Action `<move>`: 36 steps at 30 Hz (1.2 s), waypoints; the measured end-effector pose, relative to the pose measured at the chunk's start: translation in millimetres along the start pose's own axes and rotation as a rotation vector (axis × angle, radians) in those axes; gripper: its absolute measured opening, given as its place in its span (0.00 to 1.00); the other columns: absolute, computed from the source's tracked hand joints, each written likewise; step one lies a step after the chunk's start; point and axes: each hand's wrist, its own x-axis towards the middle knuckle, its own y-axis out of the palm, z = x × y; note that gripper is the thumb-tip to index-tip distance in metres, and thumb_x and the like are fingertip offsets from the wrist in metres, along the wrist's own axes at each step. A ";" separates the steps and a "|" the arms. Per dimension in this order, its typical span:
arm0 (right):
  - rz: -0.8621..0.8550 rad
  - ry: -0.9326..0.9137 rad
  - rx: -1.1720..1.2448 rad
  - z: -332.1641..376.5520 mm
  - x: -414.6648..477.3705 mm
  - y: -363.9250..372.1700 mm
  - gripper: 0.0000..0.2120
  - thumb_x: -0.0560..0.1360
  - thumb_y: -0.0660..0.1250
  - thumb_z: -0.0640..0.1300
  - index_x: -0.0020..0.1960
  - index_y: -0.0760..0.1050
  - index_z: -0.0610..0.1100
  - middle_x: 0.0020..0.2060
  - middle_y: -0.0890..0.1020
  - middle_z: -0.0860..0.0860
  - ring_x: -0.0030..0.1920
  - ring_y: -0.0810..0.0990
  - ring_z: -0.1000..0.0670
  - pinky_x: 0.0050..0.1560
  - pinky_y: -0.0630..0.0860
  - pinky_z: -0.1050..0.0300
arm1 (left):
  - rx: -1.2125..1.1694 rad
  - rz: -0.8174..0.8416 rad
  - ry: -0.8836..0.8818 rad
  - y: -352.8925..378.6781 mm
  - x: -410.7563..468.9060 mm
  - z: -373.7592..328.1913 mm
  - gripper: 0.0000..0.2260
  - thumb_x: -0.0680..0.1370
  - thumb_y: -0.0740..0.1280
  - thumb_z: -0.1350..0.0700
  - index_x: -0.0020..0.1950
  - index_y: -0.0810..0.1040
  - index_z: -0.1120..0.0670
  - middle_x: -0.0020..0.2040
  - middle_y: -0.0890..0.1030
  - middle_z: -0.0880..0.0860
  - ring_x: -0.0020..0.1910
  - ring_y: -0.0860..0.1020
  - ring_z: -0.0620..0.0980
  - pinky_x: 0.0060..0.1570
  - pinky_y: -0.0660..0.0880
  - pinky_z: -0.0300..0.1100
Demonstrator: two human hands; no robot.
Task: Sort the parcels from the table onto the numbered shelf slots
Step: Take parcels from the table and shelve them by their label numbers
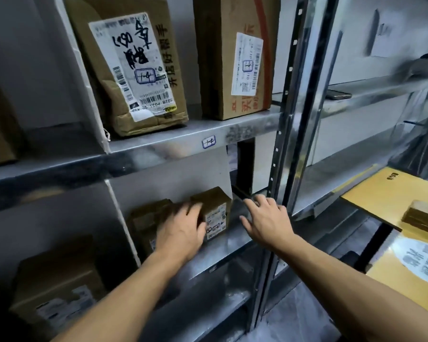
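A small brown parcel [215,213] with a white label stands on the lower metal shelf [232,250]. My left hand [181,230] rests against its left side, fingers over its top edge; whether they curl round it I cannot tell. My right hand [265,218] hovers just right of the parcel with fingers spread, not touching it. Another brown parcel [146,220] stands behind my left hand. On the upper shelf [183,141], marked by a small handwritten tag [208,141], stand a paper-wrapped parcel [129,67] and a cardboard box [235,55].
A white divider [124,218] bounds the slot on the left, with a box [57,290] beyond it. A steel upright [282,149] stands at the right. A yellow table [386,193] at far right bears a brown parcel [423,218]. A phone [337,95] lies on the neighbouring shelf.
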 end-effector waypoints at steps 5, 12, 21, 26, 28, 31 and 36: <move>0.048 -0.155 0.089 14.3 55.6 21.5 0.24 0.78 0.57 0.62 0.69 0.67 0.51 0.67 0.71 0.45 0.65 0.70 0.40 0.58 0.72 0.40 | 0.142 -0.045 -0.175 1.6 10.2 17.3 0.26 0.75 0.64 0.46 0.73 0.65 0.44 0.72 0.67 0.48 0.69 0.65 0.56 0.68 0.63 0.52; 0.071 -0.289 0.197 51.4 87.9 54.1 0.26 0.73 0.62 0.65 0.68 0.69 0.56 0.72 0.64 0.49 0.72 0.60 0.41 0.62 0.69 0.36 | 0.255 -0.040 -0.285 4.1 3.2 42.6 0.32 0.70 0.68 0.43 0.73 0.65 0.44 0.71 0.67 0.47 0.67 0.65 0.56 0.66 0.60 0.53; 0.073 -0.282 0.263 58.2 93.2 71.6 0.24 0.71 0.64 0.62 0.65 0.68 0.60 0.63 0.68 0.50 0.68 0.64 0.43 0.53 0.72 0.43 | 0.239 0.017 -0.312 17.3 2.8 46.6 0.28 0.75 0.65 0.43 0.74 0.63 0.45 0.71 0.64 0.47 0.69 0.62 0.55 0.62 0.68 0.54; 0.061 -0.317 0.257 45.6 90.1 73.3 0.27 0.71 0.62 0.64 0.68 0.67 0.59 0.64 0.69 0.49 0.69 0.64 0.42 0.52 0.74 0.42 | 0.184 0.016 -0.275 17.1 9.0 41.5 0.28 0.75 0.66 0.43 0.74 0.65 0.45 0.71 0.66 0.48 0.68 0.63 0.55 0.63 0.68 0.54; 0.071 -0.305 0.238 38.7 90.4 72.5 0.27 0.71 0.62 0.64 0.69 0.67 0.60 0.65 0.68 0.49 0.69 0.64 0.42 0.52 0.74 0.41 | 0.212 0.007 -0.246 18.4 8.7 35.6 0.27 0.74 0.67 0.43 0.73 0.67 0.46 0.70 0.68 0.48 0.67 0.64 0.55 0.62 0.69 0.54; 0.085 -0.278 0.222 26.9 90.6 69.8 0.28 0.70 0.63 0.63 0.69 0.67 0.60 0.66 0.67 0.49 0.70 0.63 0.43 0.52 0.74 0.41 | 0.224 0.010 -0.239 18.8 8.6 31.6 0.27 0.74 0.67 0.44 0.72 0.68 0.46 0.69 0.68 0.49 0.67 0.64 0.55 0.61 0.69 0.53; 0.122 -0.307 0.218 17.1 88.9 68.6 0.30 0.71 0.64 0.63 0.72 0.65 0.60 0.68 0.65 0.49 0.71 0.61 0.43 0.57 0.73 0.39 | 0.245 0.028 -0.259 16.9 8.1 38.6 0.28 0.75 0.65 0.42 0.74 0.65 0.45 0.71 0.66 0.47 0.68 0.62 0.54 0.61 0.67 0.51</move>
